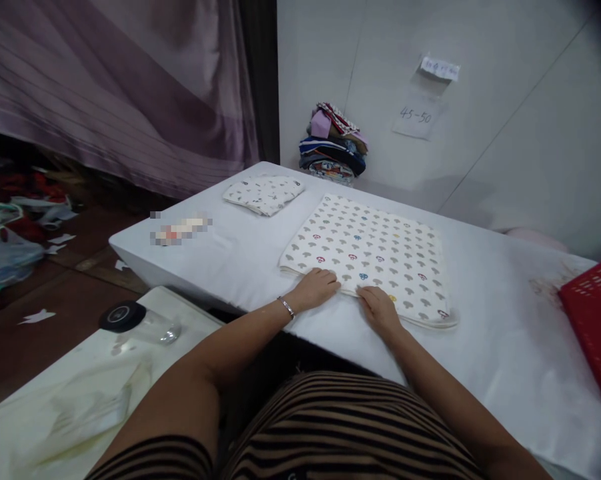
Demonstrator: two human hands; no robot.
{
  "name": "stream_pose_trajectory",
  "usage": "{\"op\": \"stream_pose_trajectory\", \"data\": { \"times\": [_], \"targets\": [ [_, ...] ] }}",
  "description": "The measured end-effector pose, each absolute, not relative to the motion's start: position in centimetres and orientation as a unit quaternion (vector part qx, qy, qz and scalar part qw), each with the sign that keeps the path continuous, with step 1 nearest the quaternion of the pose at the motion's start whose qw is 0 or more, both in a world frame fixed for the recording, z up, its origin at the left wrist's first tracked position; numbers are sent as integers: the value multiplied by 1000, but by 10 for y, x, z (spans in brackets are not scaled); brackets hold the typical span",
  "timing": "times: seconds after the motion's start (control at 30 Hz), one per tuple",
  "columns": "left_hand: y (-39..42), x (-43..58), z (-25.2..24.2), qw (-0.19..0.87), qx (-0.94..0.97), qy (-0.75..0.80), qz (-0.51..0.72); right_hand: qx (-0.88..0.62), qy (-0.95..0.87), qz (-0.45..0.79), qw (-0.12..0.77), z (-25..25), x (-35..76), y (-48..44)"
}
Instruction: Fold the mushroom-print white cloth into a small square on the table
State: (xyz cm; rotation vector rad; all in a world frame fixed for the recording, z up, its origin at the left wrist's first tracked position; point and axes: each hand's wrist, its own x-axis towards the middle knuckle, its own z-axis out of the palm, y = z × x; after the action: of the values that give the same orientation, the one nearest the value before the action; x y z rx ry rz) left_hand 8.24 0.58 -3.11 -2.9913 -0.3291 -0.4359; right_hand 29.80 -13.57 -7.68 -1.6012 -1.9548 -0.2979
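Note:
A white cloth printed with small mushrooms (375,250) lies folded flat on the white table (480,347). My left hand (316,285) rests on the cloth's near edge, fingers curled over the hem. My right hand (378,308) sits beside it on the same edge, fingers pinched on the fabric. A bracelet circles my left wrist. A smaller folded cloth of the same print (264,193) lies at the far left of the table.
A stack of folded coloured fabrics (333,143) stands against the wall at the back. A red plastic basket (598,320) sits at the right edge. A glass jar with a black lid (140,323) lies on the lower surface to my left.

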Motion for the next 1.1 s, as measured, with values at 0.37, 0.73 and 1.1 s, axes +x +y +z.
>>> {"op": "stream_pose_trajectory", "data": {
  "times": [0.37, 0.73, 1.1],
  "targets": [
    [6, 88, -35, 62, -980, -118, -148, -603, -743, -109, 268, -74, 293, -140],
    [-4, 110, -40, 37, -981, -99, -165, -637, -734, -89, 216, -65, 282, -136],
    [1, 111, -46, -4, -978, -90, -188, -670, -693, -123, 237, -60, 344, -222]
  ]
}}
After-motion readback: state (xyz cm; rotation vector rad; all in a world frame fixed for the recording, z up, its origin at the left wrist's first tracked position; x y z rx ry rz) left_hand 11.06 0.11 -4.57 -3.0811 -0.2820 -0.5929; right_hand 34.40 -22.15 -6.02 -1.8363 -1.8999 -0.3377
